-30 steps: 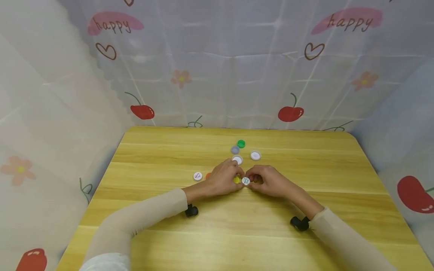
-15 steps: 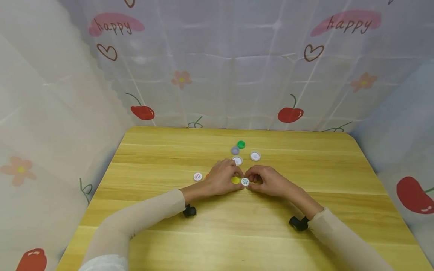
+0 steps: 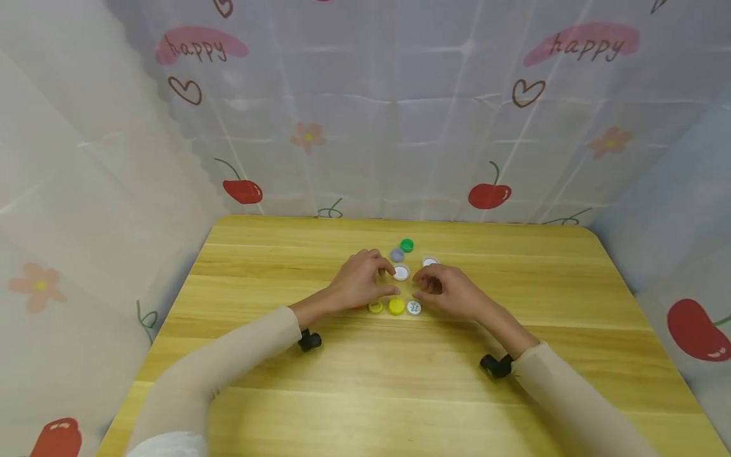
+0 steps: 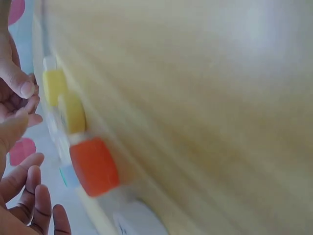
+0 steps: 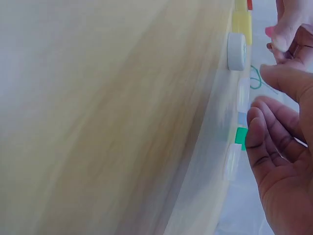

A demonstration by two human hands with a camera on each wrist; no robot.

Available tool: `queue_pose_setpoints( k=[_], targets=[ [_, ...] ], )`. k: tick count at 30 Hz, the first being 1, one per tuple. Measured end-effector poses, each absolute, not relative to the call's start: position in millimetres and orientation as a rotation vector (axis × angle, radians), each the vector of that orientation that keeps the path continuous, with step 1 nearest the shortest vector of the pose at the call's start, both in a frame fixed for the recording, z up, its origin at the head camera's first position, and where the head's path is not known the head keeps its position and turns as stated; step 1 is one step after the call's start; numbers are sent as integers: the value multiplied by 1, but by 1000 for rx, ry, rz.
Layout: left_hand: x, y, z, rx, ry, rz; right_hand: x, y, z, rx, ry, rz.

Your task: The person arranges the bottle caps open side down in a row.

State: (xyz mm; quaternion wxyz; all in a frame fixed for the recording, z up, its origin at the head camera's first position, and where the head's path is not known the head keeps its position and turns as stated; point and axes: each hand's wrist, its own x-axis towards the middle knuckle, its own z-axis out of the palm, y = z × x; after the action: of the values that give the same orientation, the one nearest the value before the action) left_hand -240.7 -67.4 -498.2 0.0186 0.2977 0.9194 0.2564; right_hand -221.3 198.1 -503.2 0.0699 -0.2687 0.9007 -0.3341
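Observation:
A white bottle cap with a printed top (image 3: pixel 414 308) lies at the right end of a row, beside a bright yellow cap (image 3: pixel 396 306) and a second yellow cap (image 3: pixel 375 308). An orange-red cap (image 4: pixel 94 166) continues the row to the left, mostly hidden by my left hand in the head view. My left hand (image 3: pixel 360 280) hovers over the row's left part, thumb and fingers apart, holding nothing. Just right of the white cap, my right hand (image 3: pixel 454 292) is raised with fingers loosely bent and nothing between them. Another white cap (image 4: pixel 139 219) shows in the left wrist view.
Behind the hands lie a clear-rimmed white cap (image 3: pixel 401 273) and a similar one (image 3: pixel 431 261), partly covered by the right hand. A greyish-purple cap (image 3: pixel 396 254) and a green cap (image 3: pixel 407 245) sit farther back. A patterned curtain (image 3: pixel 388 146) rises behind the wooden table (image 3: pixel 365 393).
Both hands have let go of the printed white cap, which stays beside the yellow one. My left hand has shifted up and left, uncovering the yellow caps; my right hand has lifted slightly.

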Motion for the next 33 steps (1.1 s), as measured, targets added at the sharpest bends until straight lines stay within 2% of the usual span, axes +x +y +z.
queue_pose_setpoints(
  k=[7,16,33],
  targets=[
    [-258,-68,-501,827,2869,788,-239,189,-507,-750,2779,-1027],
    [-276,-67,-507,846,2880,680,-251,176,-504,-702,2789,-957],
    [-281,-56,-509,913,2828,636,-265,173,-508,-651,2831,-862]
  ],
)
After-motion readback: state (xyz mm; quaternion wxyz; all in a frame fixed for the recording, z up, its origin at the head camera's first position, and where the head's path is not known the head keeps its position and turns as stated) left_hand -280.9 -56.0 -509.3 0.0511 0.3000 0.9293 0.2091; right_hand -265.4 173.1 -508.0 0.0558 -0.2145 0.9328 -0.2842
